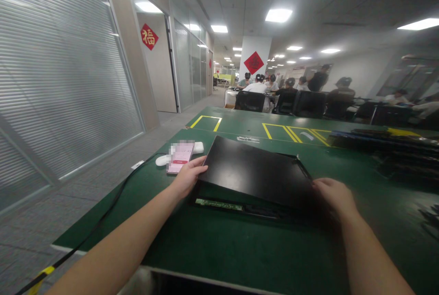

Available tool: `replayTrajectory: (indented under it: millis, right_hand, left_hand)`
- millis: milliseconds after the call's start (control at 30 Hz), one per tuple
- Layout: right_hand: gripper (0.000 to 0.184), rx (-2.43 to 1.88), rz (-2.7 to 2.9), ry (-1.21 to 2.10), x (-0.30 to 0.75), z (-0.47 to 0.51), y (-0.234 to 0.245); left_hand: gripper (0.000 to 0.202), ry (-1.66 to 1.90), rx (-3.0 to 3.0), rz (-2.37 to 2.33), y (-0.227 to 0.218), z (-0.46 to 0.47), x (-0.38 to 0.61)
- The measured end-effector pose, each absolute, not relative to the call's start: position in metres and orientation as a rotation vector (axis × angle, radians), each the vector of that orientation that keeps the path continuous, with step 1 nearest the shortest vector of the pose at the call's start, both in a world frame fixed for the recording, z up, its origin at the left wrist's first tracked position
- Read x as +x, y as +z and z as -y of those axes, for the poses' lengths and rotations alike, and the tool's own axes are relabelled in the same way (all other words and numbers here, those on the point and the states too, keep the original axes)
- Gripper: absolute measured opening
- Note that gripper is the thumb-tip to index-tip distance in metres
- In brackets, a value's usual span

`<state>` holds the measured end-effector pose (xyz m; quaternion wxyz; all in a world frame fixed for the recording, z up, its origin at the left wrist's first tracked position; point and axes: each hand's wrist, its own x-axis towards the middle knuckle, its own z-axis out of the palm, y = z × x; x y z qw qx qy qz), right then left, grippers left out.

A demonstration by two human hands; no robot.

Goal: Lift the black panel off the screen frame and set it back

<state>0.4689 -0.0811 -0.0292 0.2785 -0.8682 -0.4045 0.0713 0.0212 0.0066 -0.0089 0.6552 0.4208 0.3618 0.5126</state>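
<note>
Both hands hold a thin black display panel [255, 171] by its opposite short edges, tilted over the green table. My left hand [188, 177] pinches its left edge, thumb on the glossy face. At the right edge, the fingers of my right hand [333, 195] are curled around the side. Beneath the panel lies a dark frame [264, 211], mostly covered by it. A narrow green circuit board [219, 204] shows along the frame's near side. Whether panel and frame touch cannot be made out.
A phone [180, 158] and a white mouse-like object [161, 161] lie left of the panel. A black cable [116, 199] runs over the table's left edge. Dark stacked parts [394, 148] stand at right. Yellow tape outlines [279, 131] mark the far tabletop [236, 119]; several people sit beyond.
</note>
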Motion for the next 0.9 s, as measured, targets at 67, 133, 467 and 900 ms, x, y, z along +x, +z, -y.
replayTrajectory:
  millis: [67,133,467,900]
  right_hand:
    - [0.027,-2.314,1.074,0.202,0.47,0.081,-0.03]
    - [0.026,-2.301,1.06,0.204,0.471,0.08,-0.03]
    - [0.026,-2.28,0.995,0.277,0.471,0.081,-0.029]
    - [0.026,-2.25,0.947,0.317,0.477,0.079,-0.037]
  left_hand:
    - [0.043,1.164,0.966,-0.832,-0.011,-0.008,0.02]
    - [0.042,1.171,0.984,-0.843,-0.015,-0.01,0.019]
    - [0.042,1.182,0.985,-0.932,-0.028,-0.016,0.019]
    - [0.042,1.193,1.272,-1.007,-0.041,-0.017,0.022]
